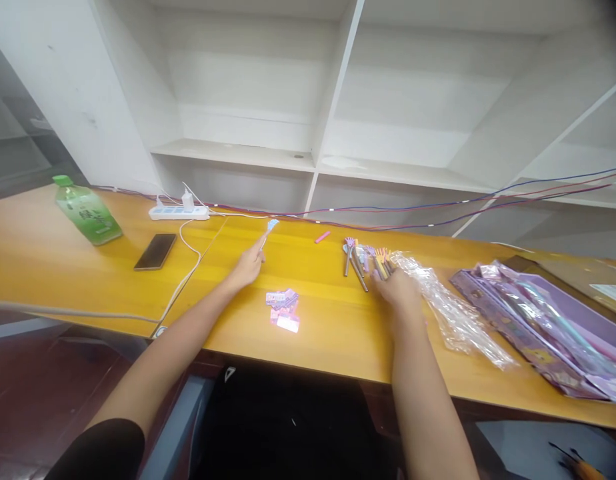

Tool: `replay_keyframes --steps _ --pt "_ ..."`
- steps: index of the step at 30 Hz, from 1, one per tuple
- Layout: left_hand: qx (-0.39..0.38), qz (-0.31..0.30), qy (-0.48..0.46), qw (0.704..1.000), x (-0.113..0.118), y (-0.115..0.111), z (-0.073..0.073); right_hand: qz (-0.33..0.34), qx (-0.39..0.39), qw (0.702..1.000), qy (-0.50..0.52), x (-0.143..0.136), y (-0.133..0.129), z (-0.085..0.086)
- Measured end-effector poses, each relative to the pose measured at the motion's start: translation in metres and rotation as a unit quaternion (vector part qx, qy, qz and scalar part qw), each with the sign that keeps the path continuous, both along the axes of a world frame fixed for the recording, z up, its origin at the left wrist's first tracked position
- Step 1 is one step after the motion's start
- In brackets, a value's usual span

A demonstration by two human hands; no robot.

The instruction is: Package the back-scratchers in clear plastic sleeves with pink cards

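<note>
**Sorting pens, one lifted clear**

Head view: the left hand [247, 268] pinches a light-blue pen [268, 232], its long axis running up and right, topper away from the person. The right hand [399, 288] rests, fingers loosely spread, on the pen cluster [363, 259] beside the clear wrapper [451, 310]. Judged step: separating pens; next needs a clean single-pen pinch.

It looks like a plain workroom or small packing station, not a home. A long yellow wooden bench [63, 267] runs under bare white shelves [268, 155]. A power strip [178, 212], loose coloured wires [488, 200] strung along the wall and stacked purple packets [538, 327] all suggest handwork.
</note>
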State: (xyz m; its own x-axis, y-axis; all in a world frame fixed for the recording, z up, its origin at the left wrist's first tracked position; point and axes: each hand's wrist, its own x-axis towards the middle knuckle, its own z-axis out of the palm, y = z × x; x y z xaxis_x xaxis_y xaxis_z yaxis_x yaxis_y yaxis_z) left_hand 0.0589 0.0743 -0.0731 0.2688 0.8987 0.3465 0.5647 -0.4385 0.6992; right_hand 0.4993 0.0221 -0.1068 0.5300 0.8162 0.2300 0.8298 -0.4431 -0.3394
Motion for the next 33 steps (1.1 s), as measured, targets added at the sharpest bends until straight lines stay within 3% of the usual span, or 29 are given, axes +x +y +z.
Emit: replay_keyframes --steps 4,7,11,14,17,19,22,29,33 --pt "0.018 -0.026 0.019 0.999 0.002 -0.002 0.001 -0.007 -0.034 0.998 -0.048 0.000 -0.002 0.000" --pt "0.023 -0.033 0.028 0.999 0.005 -0.002 -0.001 0.017 -0.021 1.000 0.002 -0.001 -0.003 0.003" --pt "0.010 -0.037 0.036 0.999 0.010 -0.004 -0.002 0.020 0.116 0.982 0.147 0.004 -0.002 0.014" --pt "0.008 -0.060 0.031 0.998 0.015 -0.010 -0.001 0.015 0.278 0.916 0.288 0.005 0.000 0.025" --pt "0.009 -0.084 0.030 0.996 0.024 -0.019 -0.001 0.062 0.371 0.801 0.466 -0.012 0.003 0.035" --pt "0.000 -0.103 0.018 0.995 0.032 -0.027 -0.001 0.101 0.377 0.738 0.550 -0.034 0.005 0.039" --pt "-0.025 -0.135 -0.027 0.990 0.043 -0.040 -0.001 0.164 0.358 0.698 0.598 -0.078 0.005 0.042" --pt "-0.149 -0.255 -0.150 0.944 0.061 -0.061 -0.006 0.351 0.247 0.703 0.568 -0.165 -0.024 0.041" --pt "-0.179 -0.231 -0.187 0.938 0.062 -0.059 -0.011 0.390 0.245 0.669 0.584 -0.176 -0.029 0.039"
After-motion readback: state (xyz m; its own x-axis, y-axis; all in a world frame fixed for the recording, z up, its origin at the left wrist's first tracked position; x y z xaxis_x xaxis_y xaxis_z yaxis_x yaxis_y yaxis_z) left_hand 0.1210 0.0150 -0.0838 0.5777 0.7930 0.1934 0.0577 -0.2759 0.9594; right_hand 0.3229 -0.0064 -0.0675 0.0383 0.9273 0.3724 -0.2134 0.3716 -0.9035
